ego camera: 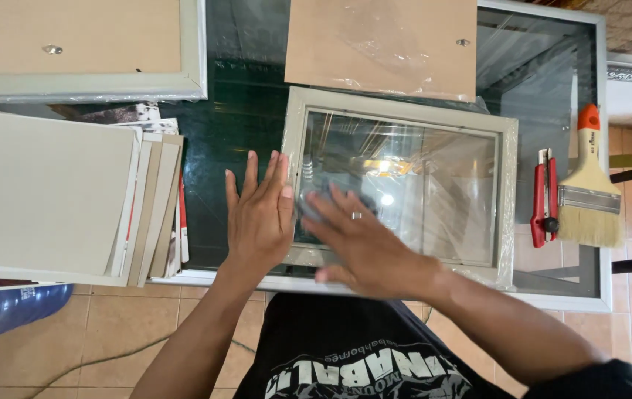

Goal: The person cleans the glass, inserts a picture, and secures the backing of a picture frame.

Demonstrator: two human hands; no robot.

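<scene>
We press our left hand [259, 214] flat, fingers together, beside the pale rectangular wooden picture frame [402, 188]; our blurred right hand [364, 240], spread, seemingly rubs its glass.

Bright, even daylight — glare spots on the glass [405, 185], the right hand [364, 247] perhaps motion-blurred.

Head view, steeply downward, close
</scene>
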